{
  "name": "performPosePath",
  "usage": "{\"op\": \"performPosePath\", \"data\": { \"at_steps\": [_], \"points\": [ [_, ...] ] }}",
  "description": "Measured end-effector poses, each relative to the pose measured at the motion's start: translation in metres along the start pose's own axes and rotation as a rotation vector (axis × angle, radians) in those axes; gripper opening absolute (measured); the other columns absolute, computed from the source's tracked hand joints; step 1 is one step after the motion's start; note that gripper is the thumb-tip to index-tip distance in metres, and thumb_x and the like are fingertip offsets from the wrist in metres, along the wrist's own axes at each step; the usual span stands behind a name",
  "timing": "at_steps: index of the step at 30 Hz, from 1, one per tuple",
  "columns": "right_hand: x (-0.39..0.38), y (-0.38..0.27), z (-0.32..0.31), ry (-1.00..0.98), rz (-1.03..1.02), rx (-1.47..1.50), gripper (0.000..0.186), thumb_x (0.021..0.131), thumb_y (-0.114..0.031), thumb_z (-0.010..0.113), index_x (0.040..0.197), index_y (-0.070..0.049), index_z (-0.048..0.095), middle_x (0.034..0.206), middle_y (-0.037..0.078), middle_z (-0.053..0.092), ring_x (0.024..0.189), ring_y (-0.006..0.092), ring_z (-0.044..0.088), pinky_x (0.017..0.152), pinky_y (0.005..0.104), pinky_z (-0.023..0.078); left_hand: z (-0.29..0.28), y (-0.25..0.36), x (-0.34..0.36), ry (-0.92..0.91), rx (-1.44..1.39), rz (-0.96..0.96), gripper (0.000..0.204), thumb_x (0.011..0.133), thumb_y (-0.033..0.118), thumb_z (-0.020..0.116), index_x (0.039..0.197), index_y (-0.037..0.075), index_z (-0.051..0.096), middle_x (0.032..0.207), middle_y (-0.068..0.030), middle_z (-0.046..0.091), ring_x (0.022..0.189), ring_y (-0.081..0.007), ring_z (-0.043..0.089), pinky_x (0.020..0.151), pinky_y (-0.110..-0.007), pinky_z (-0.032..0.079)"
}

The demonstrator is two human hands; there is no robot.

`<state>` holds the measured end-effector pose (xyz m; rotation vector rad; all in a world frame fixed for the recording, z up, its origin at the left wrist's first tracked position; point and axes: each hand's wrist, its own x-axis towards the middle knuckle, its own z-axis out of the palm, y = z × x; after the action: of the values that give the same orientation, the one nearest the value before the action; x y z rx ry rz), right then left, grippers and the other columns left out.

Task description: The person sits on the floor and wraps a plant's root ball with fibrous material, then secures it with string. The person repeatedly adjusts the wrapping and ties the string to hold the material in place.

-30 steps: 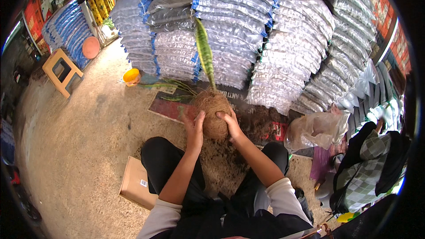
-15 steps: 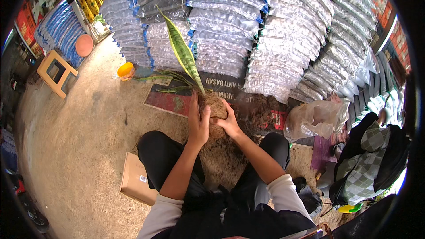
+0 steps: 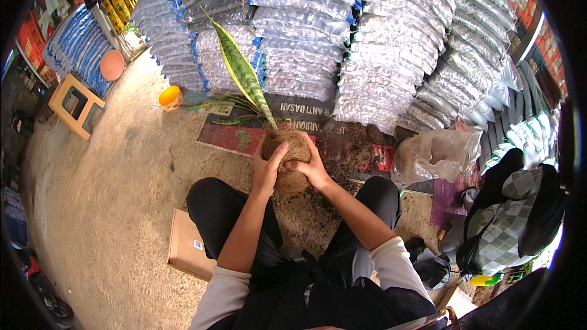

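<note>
Between my hands is a round ball of brown coconut fibre [image 3: 292, 146] with a snake plant [image 3: 240, 68] standing out of its top. The plant's one tall leaf, green with yellow edges, leans to the left. My left hand [image 3: 267, 168] wraps the ball's left side, thumb across the front. On the right side my right hand [image 3: 310, 164] grips it, its thumb pressed into the fibre. The ball's underside and the fingers behind it are hidden. More long leaves [image 3: 235, 104] lie beyond my left hand on a printed sheet [image 3: 223, 137] spread on the floor.
Stacks of filled plastic bags [image 3: 299, 36] line the far side. A clear plastic bag [image 3: 431, 156] and dark soil [image 3: 358, 137] lie to the right. At left are a yellow tub [image 3: 170, 98] and a tan stool [image 3: 76, 105]; a cardboard box [image 3: 188, 247] sits beside my left knee.
The left hand has shifted lower and its thumb now lies farther over the fibre. More of the ball's top shows, and the plant has moved slightly left.
</note>
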<state>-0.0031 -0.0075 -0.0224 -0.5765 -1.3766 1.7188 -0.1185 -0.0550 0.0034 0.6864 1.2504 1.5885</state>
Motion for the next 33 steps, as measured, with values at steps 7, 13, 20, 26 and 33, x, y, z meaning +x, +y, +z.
{"op": "performPosePath", "data": {
  "at_steps": [7, 13, 20, 26, 33],
  "points": [
    [0.01, 0.023, -0.013, 0.018, -0.145, -0.191, 0.058, 0.071, -0.013, 0.064, 0.12, -0.006, 0.036, 0.117, 0.009, 0.039, 0.104, 0.0188, 0.043, 0.085, 0.0316, 0.038, -0.001, -0.006, 0.004, 0.02, -0.113, -0.084, 0.067, 0.074, 0.035, 0.065, 0.125, 0.0, 0.037, 0.118, -0.0134, 0.045, 0.109, -0.0234, 0.046, 0.089, -0.039, 0.039],
    [0.013, -0.014, -0.013, 0.168, -0.151, -0.053, 0.049, 0.078, -0.015, 0.058, 0.121, -0.006, 0.037, 0.117, 0.009, 0.041, 0.105, 0.0184, 0.043, 0.088, 0.0316, 0.037, -0.012, -0.03, 0.022, 0.052, -0.285, -0.08, 0.059, 0.076, 0.036, 0.062, 0.12, 0.001, 0.043, 0.114, -0.0124, 0.048, 0.106, -0.0239, 0.048, 0.087, -0.04, 0.041],
    [-0.006, -0.02, -0.012, 0.178, 0.131, -0.168, 0.052, 0.085, -0.025, 0.054, 0.126, 0.0, 0.033, 0.122, 0.015, 0.042, 0.112, 0.0222, 0.042, 0.093, 0.0319, 0.035, 0.014, -0.027, 0.019, 0.008, -0.385, -0.112, 0.045, 0.08, 0.029, 0.059, 0.114, 0.002, 0.049, 0.108, -0.0077, 0.053, 0.098, -0.0196, 0.053, 0.082, -0.036, 0.044],
    [-0.021, -0.037, -0.045, 0.406, -0.122, -0.251, 0.042, 0.089, -0.019, 0.047, 0.125, -0.001, 0.035, 0.123, 0.012, 0.042, 0.113, 0.0189, 0.039, 0.094, 0.0303, 0.033, 0.056, -0.032, 0.019, -0.07, -0.423, -0.199, 0.046, 0.081, 0.033, 0.057, 0.116, 0.005, 0.047, 0.106, -0.0075, 0.052, 0.098, -0.021, 0.053, 0.082, -0.037, 0.045],
    [-0.056, -0.095, -0.077, 0.505, -0.288, -0.639, 0.049, 0.078, -0.018, 0.061, 0.117, 0.002, 0.041, 0.121, 0.018, 0.037, 0.119, 0.0292, 0.032, 0.098, 0.0363, 0.027, 0.1, -0.048, 0.024, -0.27, -0.501, -0.327, 0.048, 0.08, 0.039, 0.056, 0.114, 0.006, 0.048, 0.108, -0.0118, 0.052, 0.098, -0.0252, 0.054, 0.08, -0.043, 0.047]
  ]
}}
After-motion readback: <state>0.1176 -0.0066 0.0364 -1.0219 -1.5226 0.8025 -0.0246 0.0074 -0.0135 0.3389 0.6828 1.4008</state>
